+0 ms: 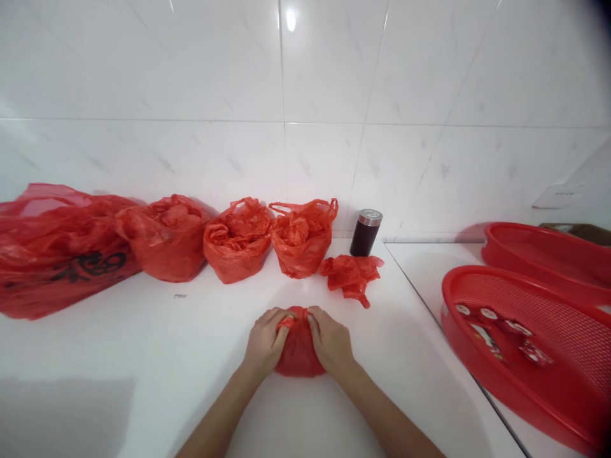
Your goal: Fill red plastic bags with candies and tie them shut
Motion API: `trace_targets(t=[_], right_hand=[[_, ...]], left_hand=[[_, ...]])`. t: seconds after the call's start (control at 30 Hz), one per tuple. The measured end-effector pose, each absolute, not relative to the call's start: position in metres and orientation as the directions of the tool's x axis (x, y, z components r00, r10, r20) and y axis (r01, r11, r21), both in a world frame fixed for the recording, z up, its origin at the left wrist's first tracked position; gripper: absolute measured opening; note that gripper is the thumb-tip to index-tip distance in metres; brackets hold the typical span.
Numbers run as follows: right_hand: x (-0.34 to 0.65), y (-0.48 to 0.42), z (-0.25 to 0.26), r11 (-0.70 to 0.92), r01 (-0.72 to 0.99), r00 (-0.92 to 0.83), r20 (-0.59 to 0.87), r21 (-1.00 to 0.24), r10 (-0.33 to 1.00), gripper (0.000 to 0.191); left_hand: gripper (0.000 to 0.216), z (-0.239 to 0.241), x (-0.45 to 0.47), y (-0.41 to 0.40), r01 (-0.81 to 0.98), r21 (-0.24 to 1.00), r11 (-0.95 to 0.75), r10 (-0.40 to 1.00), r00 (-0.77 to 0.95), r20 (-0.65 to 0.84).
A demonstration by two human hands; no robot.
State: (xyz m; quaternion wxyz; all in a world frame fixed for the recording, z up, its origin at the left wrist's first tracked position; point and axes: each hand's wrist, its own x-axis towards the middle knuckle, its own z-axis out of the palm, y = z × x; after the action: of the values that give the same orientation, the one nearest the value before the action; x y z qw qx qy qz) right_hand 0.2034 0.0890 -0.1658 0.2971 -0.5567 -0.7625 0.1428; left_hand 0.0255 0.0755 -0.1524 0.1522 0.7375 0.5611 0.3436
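A small red plastic bag (pixel 300 356) rests on the white table in front of me, rounded out by contents I cannot see. On its left side my left hand (pixel 268 337) is closed on the gathered upper part, with some bunched plastic showing by the thumb. My right hand (pixel 331 335) pinches the bag's top edge from the other side. Just beyond the hands, to the right, lies a crumpled red plastic bag (pixel 351 275), touched by neither hand.
Along the tiled wall stand filled red bags: one (pixel 301 238), another (pixel 239 242), a third (pixel 167 242), and a large one with black print (pixel 62 254). A dark tumbler (pixel 365 234) stands nearby. At right, a red basket (pixel 477 350) holds small packets; another red basket (pixel 539 254) sits behind.
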Motion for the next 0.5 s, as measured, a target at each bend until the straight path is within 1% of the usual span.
trace_targets(t=[0.07,0.27,0.5], right_hand=[[0.207,0.097,-0.175,0.311,0.811,-0.208,0.252,-0.496,0.945,0.037],[0.232,0.126,-0.179,0.208,0.868,-0.119,0.218,-0.45,0.969,0.035],[0.237,0.144,-0.19,0.154,0.906,-0.086,0.187,-0.393,0.979,0.034]], left_hand=[[0.035,-0.159,0.025,0.081,0.767,0.586,-0.259,0.953,0.107,0.282],[0.04,-0.167,0.011,0.099,0.88,0.475,-0.011,0.99,-0.058,0.13],[0.046,-0.175,0.01,0.129,0.936,0.313,0.162,0.983,-0.18,0.03]])
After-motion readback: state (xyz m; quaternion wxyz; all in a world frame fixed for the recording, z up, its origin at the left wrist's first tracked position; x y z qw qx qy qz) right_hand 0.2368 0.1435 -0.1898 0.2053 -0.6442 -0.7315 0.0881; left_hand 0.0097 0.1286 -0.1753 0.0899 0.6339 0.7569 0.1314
